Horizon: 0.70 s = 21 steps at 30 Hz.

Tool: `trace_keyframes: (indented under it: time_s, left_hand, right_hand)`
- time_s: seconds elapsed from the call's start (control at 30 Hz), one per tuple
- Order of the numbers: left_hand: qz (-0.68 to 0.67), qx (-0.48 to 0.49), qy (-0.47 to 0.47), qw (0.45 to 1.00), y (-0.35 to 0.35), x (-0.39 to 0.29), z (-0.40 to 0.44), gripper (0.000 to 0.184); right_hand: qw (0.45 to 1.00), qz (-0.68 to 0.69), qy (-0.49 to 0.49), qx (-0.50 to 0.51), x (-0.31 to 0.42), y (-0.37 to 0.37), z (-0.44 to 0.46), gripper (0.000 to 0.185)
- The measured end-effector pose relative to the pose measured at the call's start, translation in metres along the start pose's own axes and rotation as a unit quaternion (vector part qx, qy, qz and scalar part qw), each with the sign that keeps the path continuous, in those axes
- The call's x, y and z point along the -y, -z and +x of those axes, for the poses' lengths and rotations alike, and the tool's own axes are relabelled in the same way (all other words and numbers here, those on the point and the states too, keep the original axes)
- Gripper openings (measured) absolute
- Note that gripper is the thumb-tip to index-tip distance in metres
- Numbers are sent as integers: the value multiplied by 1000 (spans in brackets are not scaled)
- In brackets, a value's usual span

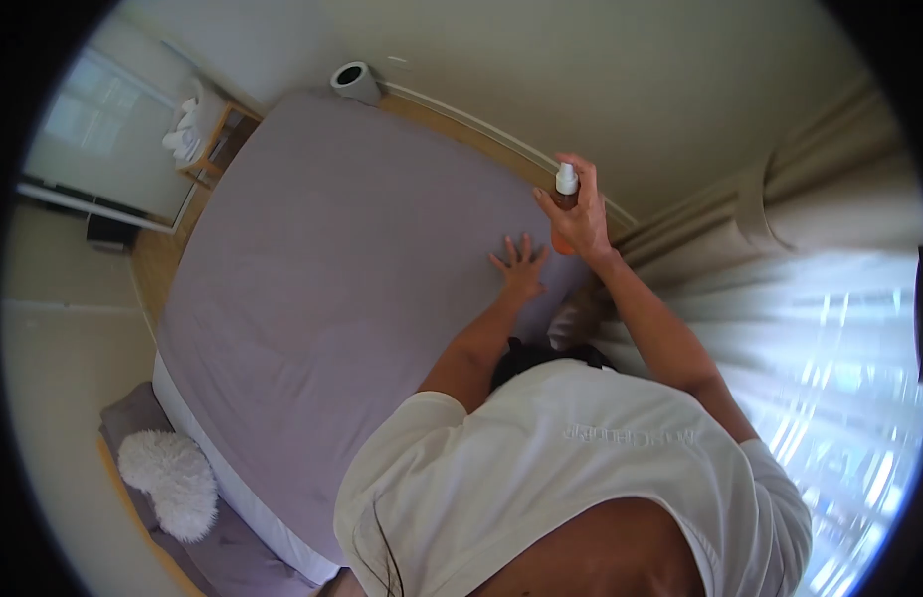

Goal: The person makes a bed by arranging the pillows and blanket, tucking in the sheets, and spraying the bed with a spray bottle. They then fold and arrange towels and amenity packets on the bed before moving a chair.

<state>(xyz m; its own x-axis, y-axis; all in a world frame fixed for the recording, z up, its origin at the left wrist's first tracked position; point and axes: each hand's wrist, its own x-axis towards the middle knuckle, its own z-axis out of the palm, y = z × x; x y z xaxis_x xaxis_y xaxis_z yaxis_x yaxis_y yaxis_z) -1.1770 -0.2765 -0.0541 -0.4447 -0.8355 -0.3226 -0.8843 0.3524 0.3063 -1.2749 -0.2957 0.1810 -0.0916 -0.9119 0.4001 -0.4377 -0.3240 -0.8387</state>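
My right hand (585,221) is wrapped round an orange spray bottle (567,180) with a white nozzle, held up near the bed's far right edge. Below and to the left of it, my left hand (522,271) rests with spread fingers on the grey-purple sheet of the bed (322,229). Nothing is in my left hand. The lower part of the bottle is partly hidden behind my right hand.
A grey bin (355,84) stands beyond the bed's far corner. At the left are a wooden shelf (218,146) with white items and a fluffy white cushion (170,485). Curtains (770,204) hang at the right, close to my right arm.
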Motion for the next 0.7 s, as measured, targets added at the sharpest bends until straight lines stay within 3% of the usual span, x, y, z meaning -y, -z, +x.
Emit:
trace_keyframes:
  time_s: [0.07,0.13,0.2,0.23,0.3,0.37,0.4,0.47,0.7]
  left_hand:
    - [-56,1,65,996,17,-17,30,105]
    - [-113,8,130,985,35,-16,49,108]
    - [-189,-5,272,944,59,-16,72,113]
    - [-194,-8,284,939,70,-14,80,113]
    - [-183,76,350,916,82,-11,85,127]
    - [-170,86,377,906,85,-12,94,129]
    - [-147,101,392,903,85,-13,95,132]
    - [-138,103,407,897,90,-8,110,133]
    - [-121,148,416,889,90,-18,107,135]
  right_hand:
    - [998,55,19,-35,0,-11,28,49]
    - [997,80,12,-6,-9,-15,56,48]
    - [994,103,5,22,-18,-15,84,48]
    - [993,117,28,12,-21,-13,95,48]
    - [989,136,58,17,-30,-8,107,48]
    - [954,289,-28,76,-48,-2,124,50]
    - [951,295,-31,90,-59,5,128,50]
    - [962,243,85,96,-79,21,150,51]
    - [967,197,-9,162,-131,81,204,53]
